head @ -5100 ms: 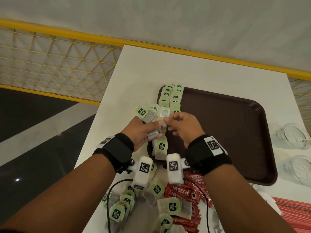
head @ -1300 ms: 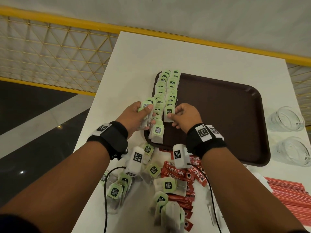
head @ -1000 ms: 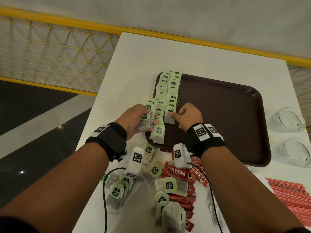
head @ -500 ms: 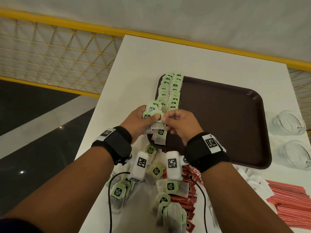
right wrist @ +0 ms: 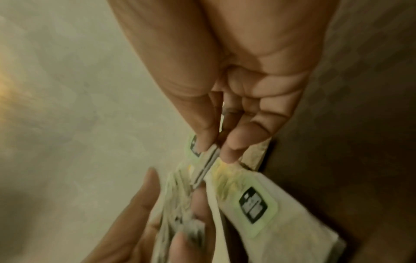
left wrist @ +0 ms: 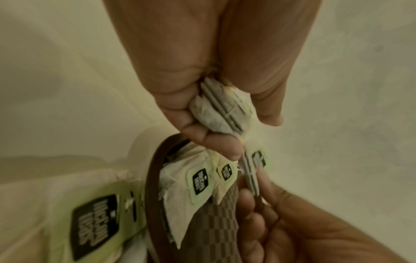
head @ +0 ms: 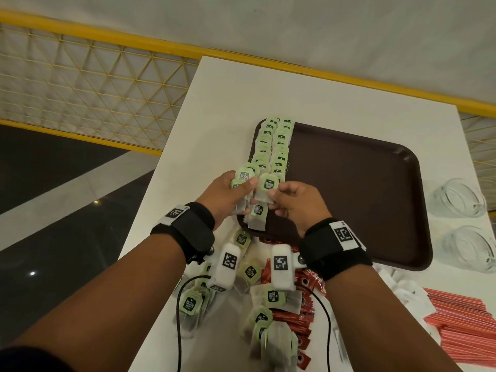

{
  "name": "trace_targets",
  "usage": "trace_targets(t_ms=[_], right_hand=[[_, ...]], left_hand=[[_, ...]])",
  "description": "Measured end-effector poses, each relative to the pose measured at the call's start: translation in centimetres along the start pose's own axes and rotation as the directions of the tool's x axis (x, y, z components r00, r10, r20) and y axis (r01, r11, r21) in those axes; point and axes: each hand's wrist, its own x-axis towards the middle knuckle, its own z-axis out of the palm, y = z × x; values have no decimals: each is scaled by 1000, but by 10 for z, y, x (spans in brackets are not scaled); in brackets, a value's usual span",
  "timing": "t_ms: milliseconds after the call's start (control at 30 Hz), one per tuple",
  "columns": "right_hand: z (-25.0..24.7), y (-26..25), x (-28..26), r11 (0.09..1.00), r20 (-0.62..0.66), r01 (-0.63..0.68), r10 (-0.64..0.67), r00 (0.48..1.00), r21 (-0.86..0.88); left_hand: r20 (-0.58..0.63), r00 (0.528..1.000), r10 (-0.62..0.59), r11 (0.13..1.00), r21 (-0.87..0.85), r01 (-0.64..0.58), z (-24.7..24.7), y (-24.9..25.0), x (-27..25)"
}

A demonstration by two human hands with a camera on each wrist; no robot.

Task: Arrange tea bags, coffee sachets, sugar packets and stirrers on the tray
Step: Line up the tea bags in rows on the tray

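Observation:
A brown tray (head: pixel 362 183) lies on the white table (head: pixel 230 89). Two rows of green-tagged tea bags (head: pixel 273 146) run along its left side. My left hand (head: pixel 228 194) grips a small stack of tea bags (left wrist: pixel 221 108) above the tray's near left corner. My right hand (head: pixel 292 202) pinches one tea bag (head: pixel 267 187) from that stack between thumb and fingers (right wrist: pixel 202 140). One tea bag (head: pixel 256 216) lies on the tray just below both hands. Loose tea bags (head: pixel 271 296) and red coffee sachets (head: pixel 295 318) lie on the table near me.
Red stirrers (head: pixel 467 320) are stacked at the right near edge, with white packets (head: pixel 408 291) beside them. Two glass cups (head: pixel 456 197) (head: pixel 469 248) stand right of the tray. A yellow mesh railing (head: pixel 80 84) borders the table's far and left sides.
My right hand left the tea bag row on the tray and came back to the stack in my left hand. Both hands rose slightly, and the right now pinches a tea bag from the stack.

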Motion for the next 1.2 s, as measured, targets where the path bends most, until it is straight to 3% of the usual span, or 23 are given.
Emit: trace_targets(t_ms=[100, 267, 433, 600, 700, 833, 1000, 1200], right_hand=[[-11, 5, 7, 996, -111, -7, -3, 994, -89], [-18, 14, 24, 938, -159, -33, -24, 987, -346], [-13, 17, 34, 868, -187, -51, -49, 981, -494], [-13, 13, 28, 829, -234, -30, -123, 964, -558], [-5, 0, 13, 890, -117, 67, -133, 984, -451], [11, -9, -10, 971, 81, 95, -79, 994, -217], [4, -3, -8, 993, 25, 67, -64, 998, -94], [-17, 7, 0, 999, -90, -7, 2, 996, -54]], left_hand=[[-41, 995, -88, 991, -108, 83, -6, 1, 1], [-54, 982, -180, 943, -294, 157, -11, 4, -3], [-58, 987, -149, 957, -258, 129, -11, 1, -7], [-56, 995, -84, 992, -101, 78, -10, -3, -11], [-42, 998, -39, 999, -32, 38, -7, -4, -13], [-40, 999, 5, 998, 56, -3, 3, -6, -12], [-9, 998, -60, 998, -16, 60, 8, -7, -10], [-2, 990, -141, 947, -293, 134, 2, -3, -9]])
